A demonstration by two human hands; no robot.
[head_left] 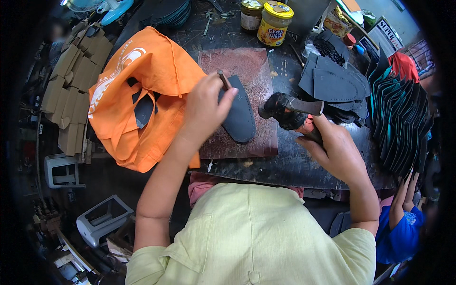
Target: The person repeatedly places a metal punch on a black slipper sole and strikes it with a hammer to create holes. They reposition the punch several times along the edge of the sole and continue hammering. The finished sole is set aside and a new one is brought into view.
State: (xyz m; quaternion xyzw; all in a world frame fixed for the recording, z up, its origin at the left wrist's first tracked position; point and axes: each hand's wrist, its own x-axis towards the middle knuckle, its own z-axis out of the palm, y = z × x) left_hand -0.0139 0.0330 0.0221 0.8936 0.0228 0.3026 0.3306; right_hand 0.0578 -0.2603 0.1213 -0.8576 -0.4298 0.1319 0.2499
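Leather-like black sole-shaped piece (239,114) looks light and floppy, best pinned flat; left hand (205,108) pinches a thin metal punch (223,79) on it, right hand (332,145) grips a dark-headed hammer (285,109).

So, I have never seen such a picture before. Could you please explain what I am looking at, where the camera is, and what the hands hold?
There is no machine here, only a person working with bare hands. The single picture comes from a wide camera worn on the person's head, looking down, so straight edges bend near the rim. The left hand holds a thin metal punch upright on a dark sole-shaped piece, which lies on a reddish-brown cutting board. The right hand grips a hammer raised beside it. On the dark workbench also lie an orange cloth bag, a stack of more dark soles and two jars.
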